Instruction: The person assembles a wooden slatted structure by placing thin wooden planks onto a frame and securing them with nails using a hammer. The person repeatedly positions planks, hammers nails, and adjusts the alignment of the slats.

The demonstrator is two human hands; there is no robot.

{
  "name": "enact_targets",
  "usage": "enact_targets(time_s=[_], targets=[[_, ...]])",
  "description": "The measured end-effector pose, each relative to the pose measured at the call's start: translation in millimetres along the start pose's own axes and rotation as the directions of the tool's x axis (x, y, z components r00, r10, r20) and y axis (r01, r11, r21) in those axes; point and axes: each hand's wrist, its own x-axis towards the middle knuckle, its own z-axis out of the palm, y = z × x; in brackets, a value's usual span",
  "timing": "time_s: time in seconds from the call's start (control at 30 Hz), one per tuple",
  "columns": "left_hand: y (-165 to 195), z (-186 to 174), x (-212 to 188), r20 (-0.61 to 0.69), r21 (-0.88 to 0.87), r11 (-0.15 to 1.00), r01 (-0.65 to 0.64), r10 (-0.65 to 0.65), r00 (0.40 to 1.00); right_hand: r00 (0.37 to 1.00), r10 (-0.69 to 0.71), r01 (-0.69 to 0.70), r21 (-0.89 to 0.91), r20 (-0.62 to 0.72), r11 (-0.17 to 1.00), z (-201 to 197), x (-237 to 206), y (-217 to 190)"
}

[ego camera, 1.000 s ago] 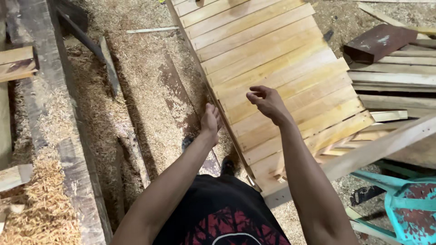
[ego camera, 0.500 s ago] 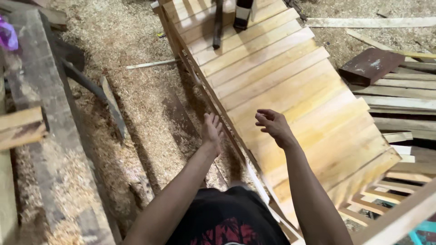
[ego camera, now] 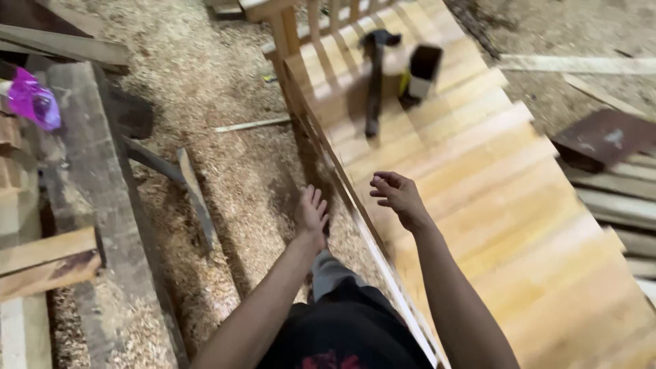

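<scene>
Fingers of the right hand (ego camera: pixel 400 198) curl loosely, empty, over the pale slatted wooden panel (ego camera: pixel 492 205), left hand (ego camera: pixel 313 215) spread open beside its edge, while a dark-headed hammer (ego camera: pixel 374 82) has come into view at upper centre.

Hammer (ego camera: pixel 374 82) on slatted panel (ego camera: pixel 492 205), sawdust floor (ego camera: pixel 225 171) to its left

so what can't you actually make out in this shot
Head view only:
- hammer and the dark box beside it: motion blur, details lost.
- slatted panel: far and near ends cut by the frame.
- left hand: seen from its back; contact with the panel edge unclear.
- right hand: fingers curled, seemingly empty.
</scene>
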Motion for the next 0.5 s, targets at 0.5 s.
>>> enact_targets(time_s=[0.5], targets=[[155.5,6.4,143.4,-0.039,0.060,0.998,-0.003,0.005,0.999,1.000,-0.003,0.007,0.231,-0.018,0.973,67.8,191.3,-87.5]])
